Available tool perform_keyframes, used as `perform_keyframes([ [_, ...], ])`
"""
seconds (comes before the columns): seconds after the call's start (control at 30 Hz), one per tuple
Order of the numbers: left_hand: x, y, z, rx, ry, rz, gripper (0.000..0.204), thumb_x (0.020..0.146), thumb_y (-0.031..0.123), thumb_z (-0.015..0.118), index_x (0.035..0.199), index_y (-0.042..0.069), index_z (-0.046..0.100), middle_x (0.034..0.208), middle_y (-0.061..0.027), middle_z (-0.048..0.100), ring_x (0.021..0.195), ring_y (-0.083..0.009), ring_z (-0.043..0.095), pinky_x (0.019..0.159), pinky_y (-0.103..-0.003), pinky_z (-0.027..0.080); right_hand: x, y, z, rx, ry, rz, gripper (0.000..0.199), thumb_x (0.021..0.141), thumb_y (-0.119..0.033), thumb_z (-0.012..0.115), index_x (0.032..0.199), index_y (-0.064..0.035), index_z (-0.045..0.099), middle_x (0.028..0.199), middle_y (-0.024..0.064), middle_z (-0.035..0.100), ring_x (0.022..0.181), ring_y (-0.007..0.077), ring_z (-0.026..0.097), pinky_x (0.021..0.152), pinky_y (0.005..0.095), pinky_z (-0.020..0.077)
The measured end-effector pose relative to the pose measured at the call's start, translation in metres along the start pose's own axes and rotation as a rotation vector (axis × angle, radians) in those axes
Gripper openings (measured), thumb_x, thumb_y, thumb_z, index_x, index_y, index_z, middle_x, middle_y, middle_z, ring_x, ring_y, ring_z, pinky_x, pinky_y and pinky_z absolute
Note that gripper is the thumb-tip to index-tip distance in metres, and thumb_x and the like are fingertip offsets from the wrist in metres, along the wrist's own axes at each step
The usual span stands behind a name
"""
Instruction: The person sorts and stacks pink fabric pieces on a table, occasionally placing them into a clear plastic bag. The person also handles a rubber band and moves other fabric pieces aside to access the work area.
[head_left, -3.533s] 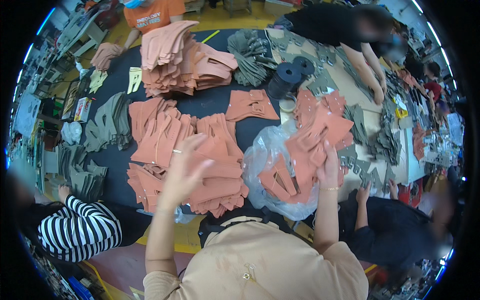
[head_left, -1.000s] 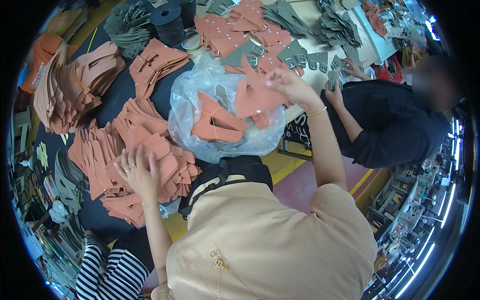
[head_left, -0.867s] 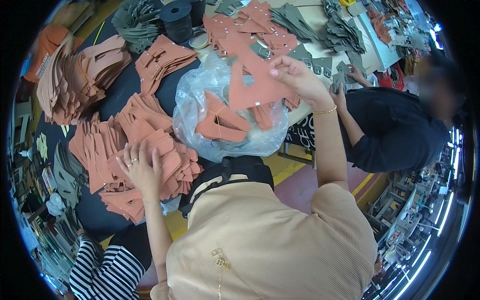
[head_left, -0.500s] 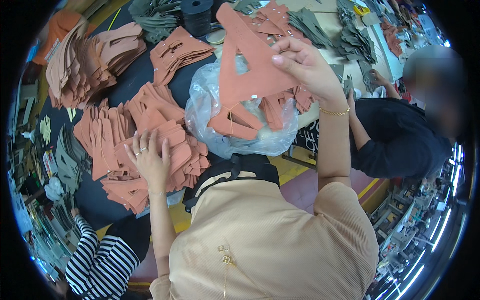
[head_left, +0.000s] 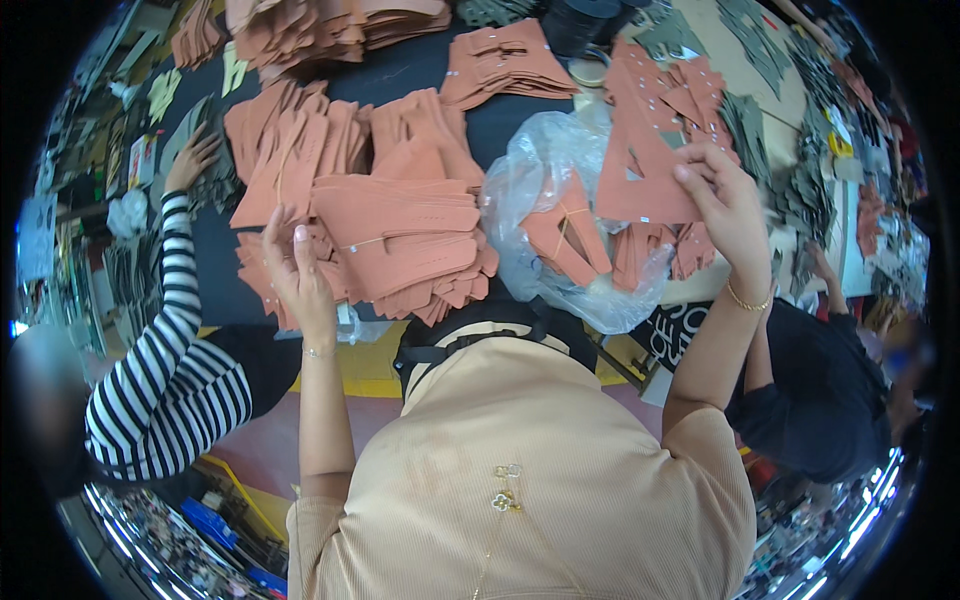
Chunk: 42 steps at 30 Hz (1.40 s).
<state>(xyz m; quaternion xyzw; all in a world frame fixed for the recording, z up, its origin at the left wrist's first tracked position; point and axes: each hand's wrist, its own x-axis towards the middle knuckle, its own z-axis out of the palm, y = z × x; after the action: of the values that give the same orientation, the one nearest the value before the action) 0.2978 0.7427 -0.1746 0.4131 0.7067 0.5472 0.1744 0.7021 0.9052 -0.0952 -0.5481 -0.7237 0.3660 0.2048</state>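
In my right hand (head_left: pixel 722 195), a flat coral leather-like cut piece (head_left: pixel 645 190) with a triangular opening is pinched by its right edge. It hangs over smaller coral pieces (head_left: pixel 697 100) and beside a clear plastic bag (head_left: pixel 520 190). A banded bundle of coral strips (head_left: pixel 570 235) lies on that bag. My left hand (head_left: pixel 300 285) holds nothing, its fingers stretched out and a little apart. It is at the left edge of a banded stack of coral pieces (head_left: pixel 400 220), over other coral pieces; whether it touches them I cannot tell.
More coral stacks (head_left: pixel 300 40) (head_left: pixel 508 65) lie at the far side of the dark table (head_left: pixel 400 70), near black spools (head_left: pixel 578 22). Grey-green pieces (head_left: pixel 745 140) lie to the right. A co-worker in striped sleeves (head_left: pixel 170 400) reaches in at left; another in dark clothes (head_left: pixel 815 390) is at right.
The view has swung round toward the left. My right hand has brought the coral piece lower, closer to the pile behind it. My left hand has slid off the stack's top to its left edge.
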Motion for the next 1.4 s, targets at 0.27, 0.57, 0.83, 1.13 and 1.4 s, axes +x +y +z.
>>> perform_keyframes([
  [0.27, -0.014, -0.029, -0.022, -0.229, -0.046, -0.413, 0.032, 0.103, 0.022, 0.047, 0.126, 0.0, 0.051, 0.105, -0.0074, 0.061, 0.091, -0.0124, 0.061, 0.079, -0.025, 0.048, -0.001, 0.012, 0.015, 0.927, 0.366, -0.112, 0.022, 0.096, -0.01, 0.059, 0.114, 0.0026, 0.055, 0.11, 0.0093, 0.064, 0.104, 0.0129, 0.059, 0.093, 0.0262, 0.0452],
  [0.57, -0.02, -0.034, -0.025, -0.232, -0.073, -0.597, 0.041, 0.103, 0.036, 0.042, 0.118, 0.001, 0.057, 0.095, -0.0057, 0.064, 0.082, -0.0104, 0.059, 0.073, -0.025, 0.046, -0.013, 0.025, 0.01, 0.885, 0.399, -0.043, 0.021, 0.096, -0.007, 0.057, 0.116, 0.002, 0.054, 0.113, 0.0107, 0.063, 0.105, 0.0152, 0.06, 0.095, 0.0304, 0.0469],
  [0.83, -0.025, -0.035, -0.029, -0.19, -0.1, -0.581, 0.045, 0.103, 0.039, 0.04, 0.124, 0.002, 0.054, 0.097, -0.0083, 0.066, 0.083, -0.0136, 0.062, 0.075, -0.027, 0.047, -0.014, 0.018, 0.013, 0.963, 0.358, -0.053, 0.023, 0.097, -0.005, 0.054, 0.118, 0.0028, 0.053, 0.115, 0.0105, 0.062, 0.107, 0.0152, 0.059, 0.097, 0.0304, 0.0463],
  [1.13, -0.029, -0.001, 0.001, 0.041, -0.088, -0.223, 0.037, 0.097, 0.016, 0.059, 0.128, 0.001, 0.049, 0.104, -0.0065, 0.054, 0.094, -0.0133, 0.051, 0.086, -0.029, 0.043, -0.022, 0.003, 0.007, 1.15, 0.394, -0.135, 0.021, 0.094, -0.001, 0.057, 0.115, 0.002, 0.052, 0.107, 0.0092, 0.064, 0.099, 0.0132, 0.061, 0.09, 0.027, 0.0493],
  [1.4, -0.042, 0.055, 0.116, 0.178, -0.932, 0.422, 0.018, 0.09, 0.006, 0.055, 0.107, 0.001, 0.063, 0.103, -0.0164, 0.06, 0.101, -0.0339, 0.058, 0.088, -0.041, 0.046, -0.065, 0.036, -0.022, 0.402, 0.529, 0.102, 0.019, 0.09, -0.006, 0.06, 0.109, -0.0049, 0.061, 0.089, 0.0084, 0.065, 0.078, 0.0122, 0.06, 0.073, 0.0249, 0.0476],
])
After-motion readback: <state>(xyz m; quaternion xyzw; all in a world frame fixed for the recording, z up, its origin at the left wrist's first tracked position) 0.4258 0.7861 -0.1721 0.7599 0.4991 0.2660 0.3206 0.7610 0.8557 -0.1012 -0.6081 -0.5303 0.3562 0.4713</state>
